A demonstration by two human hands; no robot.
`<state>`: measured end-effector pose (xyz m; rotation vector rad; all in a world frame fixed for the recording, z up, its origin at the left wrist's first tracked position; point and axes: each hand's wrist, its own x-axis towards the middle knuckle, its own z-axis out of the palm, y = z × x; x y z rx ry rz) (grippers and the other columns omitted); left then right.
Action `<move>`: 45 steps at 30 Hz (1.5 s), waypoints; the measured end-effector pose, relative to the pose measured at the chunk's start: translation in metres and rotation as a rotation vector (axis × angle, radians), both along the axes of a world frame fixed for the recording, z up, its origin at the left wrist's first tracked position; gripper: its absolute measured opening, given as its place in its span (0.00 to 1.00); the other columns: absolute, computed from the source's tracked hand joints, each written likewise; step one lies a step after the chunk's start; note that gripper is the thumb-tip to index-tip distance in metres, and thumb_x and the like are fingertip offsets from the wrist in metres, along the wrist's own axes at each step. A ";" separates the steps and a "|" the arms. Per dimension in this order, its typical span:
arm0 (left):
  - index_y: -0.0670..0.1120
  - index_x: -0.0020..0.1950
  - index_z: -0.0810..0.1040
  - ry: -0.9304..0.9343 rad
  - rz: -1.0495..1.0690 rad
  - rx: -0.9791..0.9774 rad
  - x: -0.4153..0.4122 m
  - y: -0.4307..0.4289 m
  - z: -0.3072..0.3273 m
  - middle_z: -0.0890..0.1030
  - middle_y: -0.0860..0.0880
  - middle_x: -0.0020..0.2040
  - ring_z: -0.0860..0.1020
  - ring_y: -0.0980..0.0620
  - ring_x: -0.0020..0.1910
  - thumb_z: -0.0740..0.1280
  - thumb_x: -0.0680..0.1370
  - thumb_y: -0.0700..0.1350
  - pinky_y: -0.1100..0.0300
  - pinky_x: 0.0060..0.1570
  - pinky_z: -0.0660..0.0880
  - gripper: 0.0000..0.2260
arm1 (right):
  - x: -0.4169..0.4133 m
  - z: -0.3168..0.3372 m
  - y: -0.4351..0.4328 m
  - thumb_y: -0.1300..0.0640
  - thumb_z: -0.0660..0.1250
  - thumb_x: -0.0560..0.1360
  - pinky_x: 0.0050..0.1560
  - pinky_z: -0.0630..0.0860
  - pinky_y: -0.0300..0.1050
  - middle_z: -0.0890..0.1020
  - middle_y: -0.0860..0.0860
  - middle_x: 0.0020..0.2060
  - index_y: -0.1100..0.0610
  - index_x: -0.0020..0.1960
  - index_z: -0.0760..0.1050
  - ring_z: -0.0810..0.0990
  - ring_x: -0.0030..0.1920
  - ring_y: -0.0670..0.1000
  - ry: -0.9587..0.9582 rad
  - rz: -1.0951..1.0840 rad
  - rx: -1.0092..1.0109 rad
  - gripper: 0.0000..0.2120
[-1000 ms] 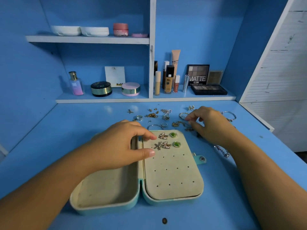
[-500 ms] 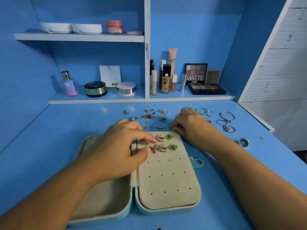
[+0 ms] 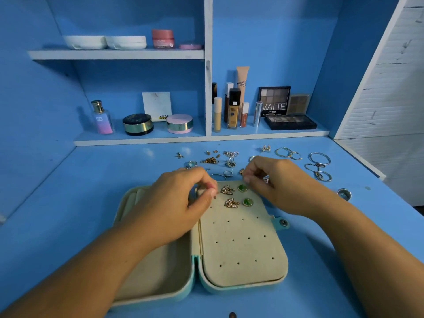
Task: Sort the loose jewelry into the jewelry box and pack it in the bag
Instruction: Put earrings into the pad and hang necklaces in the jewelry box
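Note:
The teal jewelry box (image 3: 241,288) lies open on the blue desk, its beige earring panel (image 3: 241,244) on the right half. Two butterfly earrings (image 3: 227,189) and two green earrings (image 3: 242,188) sit in the panel's top rows. My left hand (image 3: 174,207) hovers over the panel's top left corner and pinches a small earring with its pin pointing down. My right hand (image 3: 280,182) is at the panel's top right corner, fingertips pinched together on something too small to identify. Loose jewelry (image 3: 210,160) lies scattered behind the box. No bag is in view.
Silver hoops (image 3: 284,152), bangles (image 3: 320,158) and a wide ring (image 3: 344,193) lie on the desk to the right. Behind them, a low shelf (image 3: 206,137) holds makeup bottles, compacts and palettes. A white wall panel stands at the right.
My left hand has lifted a small earring off the panel's second row. My right hand drew back from the loose pile to the panel's top right corner.

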<state>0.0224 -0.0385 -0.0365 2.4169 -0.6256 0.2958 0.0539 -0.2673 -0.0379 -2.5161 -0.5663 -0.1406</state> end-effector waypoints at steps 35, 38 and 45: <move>0.45 0.35 0.84 -0.451 -0.006 0.258 0.021 0.001 -0.009 0.78 0.50 0.30 0.78 0.48 0.31 0.78 0.68 0.40 0.57 0.30 0.75 0.04 | -0.008 -0.001 0.011 0.52 0.65 0.77 0.40 0.78 0.40 0.79 0.42 0.41 0.45 0.43 0.74 0.79 0.38 0.44 0.006 -0.127 0.044 0.05; 0.45 0.36 0.84 -0.467 0.021 0.258 0.024 0.002 -0.008 0.78 0.49 0.30 0.78 0.47 0.30 0.79 0.67 0.38 0.60 0.32 0.73 0.05 | -0.009 0.000 0.011 0.53 0.65 0.77 0.38 0.77 0.39 0.79 0.41 0.40 0.45 0.43 0.74 0.79 0.37 0.44 0.002 -0.122 0.054 0.05; 0.47 0.40 0.86 -0.392 -0.032 0.275 0.022 0.004 -0.010 0.79 0.51 0.34 0.78 0.51 0.34 0.75 0.71 0.41 0.55 0.33 0.79 0.01 | -0.008 0.000 0.011 0.54 0.65 0.77 0.32 0.69 0.31 0.77 0.39 0.37 0.44 0.42 0.72 0.76 0.34 0.40 -0.004 -0.102 0.049 0.07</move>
